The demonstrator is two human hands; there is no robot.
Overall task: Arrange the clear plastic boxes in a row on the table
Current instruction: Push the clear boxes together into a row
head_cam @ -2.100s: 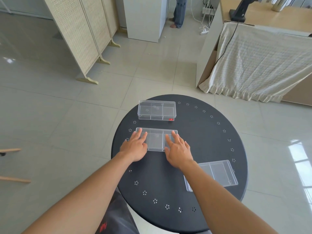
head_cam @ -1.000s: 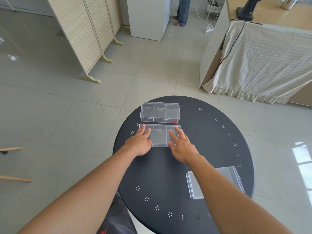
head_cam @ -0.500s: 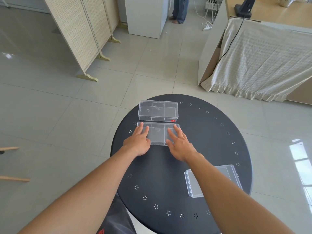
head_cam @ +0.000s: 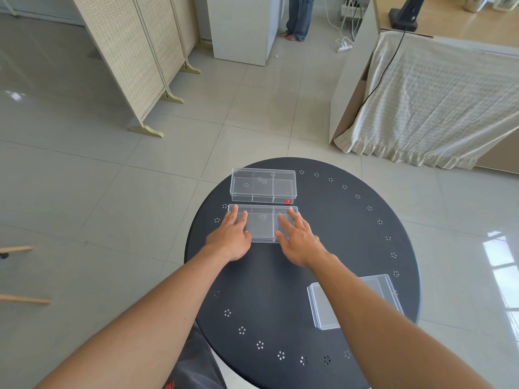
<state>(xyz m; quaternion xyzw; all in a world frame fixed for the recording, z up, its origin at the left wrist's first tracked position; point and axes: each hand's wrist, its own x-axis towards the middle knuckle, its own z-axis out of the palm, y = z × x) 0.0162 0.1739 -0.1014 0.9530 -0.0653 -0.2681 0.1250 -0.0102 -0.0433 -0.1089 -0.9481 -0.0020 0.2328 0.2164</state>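
Head view, the only one. A round black table (head_cam: 280, 282) with punched flower holes along its rim carries three clear plastic boxes. The far box (head_cam: 263, 185) sits near the far-left part of the table and has a small red sticker at its near-right corner. The middle box (head_cam: 262, 223) lies just on the near side of it, long sides parallel, with at most a thin gap; whether the two actually touch cannot be told.

The left hand (head_cam: 231, 237) lies flat with its fingers spread on the left end of the middle box. The right hand (head_cam: 297, 239) lies the same way on the right end. Neither hand is closed around anything; both press open-palmed on the lid, fingers pointing away from the person.

The third box (head_cam: 373, 293) sits well apart at the near right, close to the table's edge, and is partly hidden by the right forearm.

Judgement on progress: two boxes appear lined up in a near-to-far row, so roughly two thirds done. Left to do: release the middle box, fetch the third and set it on the near side in line.
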